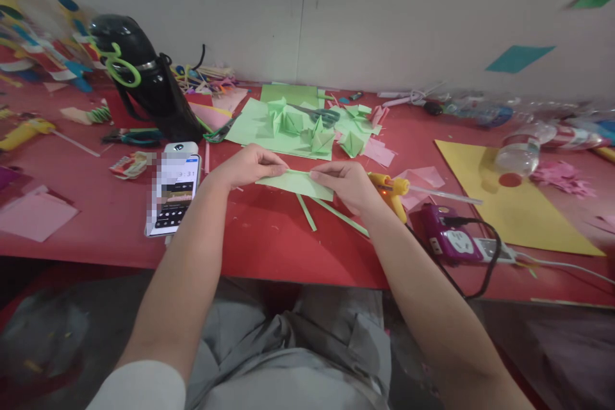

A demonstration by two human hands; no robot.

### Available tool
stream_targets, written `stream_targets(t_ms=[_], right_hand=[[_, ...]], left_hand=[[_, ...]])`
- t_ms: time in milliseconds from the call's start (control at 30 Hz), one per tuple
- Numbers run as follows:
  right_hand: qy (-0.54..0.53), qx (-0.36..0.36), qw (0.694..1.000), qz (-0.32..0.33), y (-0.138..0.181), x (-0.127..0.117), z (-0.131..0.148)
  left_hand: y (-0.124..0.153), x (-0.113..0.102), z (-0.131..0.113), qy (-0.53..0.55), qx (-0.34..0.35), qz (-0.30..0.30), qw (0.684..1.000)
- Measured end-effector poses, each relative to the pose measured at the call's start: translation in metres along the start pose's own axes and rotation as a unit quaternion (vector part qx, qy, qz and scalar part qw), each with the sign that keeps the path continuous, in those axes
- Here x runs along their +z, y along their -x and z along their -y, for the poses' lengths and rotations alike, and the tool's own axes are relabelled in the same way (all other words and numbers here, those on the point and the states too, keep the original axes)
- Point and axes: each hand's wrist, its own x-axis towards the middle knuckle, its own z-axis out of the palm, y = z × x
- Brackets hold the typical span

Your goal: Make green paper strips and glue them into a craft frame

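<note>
A light green sheet of paper (298,184) is held between both hands above the red table (259,243), its far edge pinched. My left hand (250,166) is closed on its left end, thumb and fingers together. At the other end, my right hand (346,184) grips the same edge between thumb and fingers. Two narrow green paper strips (342,218) lie beneath the sheet on the table. Just beyond the hands sit several folded green paper pieces (284,120) on a larger pale green sheet (246,123), along with scissors (323,116).
Left of my hands lie a phone (177,195) and a tilted black bottle (144,70). A yellow glue gun (390,187) lies close to my right hand, near a purple power adapter (444,237). Farther right are a yellow sheet (519,218) and plastic bottles (519,152).
</note>
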Motion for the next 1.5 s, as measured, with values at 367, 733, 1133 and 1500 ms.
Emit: stream_targets(t_ms=[367,733,1133,1500], right_hand=[[-0.039,0.004,0.999,-0.005,0.000,0.001,0.003],[-0.057,-0.014,0.998,-0.021,0.000,0.005,-0.001],[-0.033,-0.025,0.999,-0.024,0.001,0.010,-0.004],[0.039,-0.064,0.997,-0.016,0.002,0.008,-0.003]], left_hand=[[-0.001,0.008,-0.005,0.077,-0.001,-0.022,0.997],[-0.006,0.020,-0.007,0.111,0.016,-0.029,0.993],[-0.007,0.024,-0.007,0.077,0.040,-0.030,0.996],[-0.009,0.025,-0.006,0.141,-0.009,-0.013,0.990]])
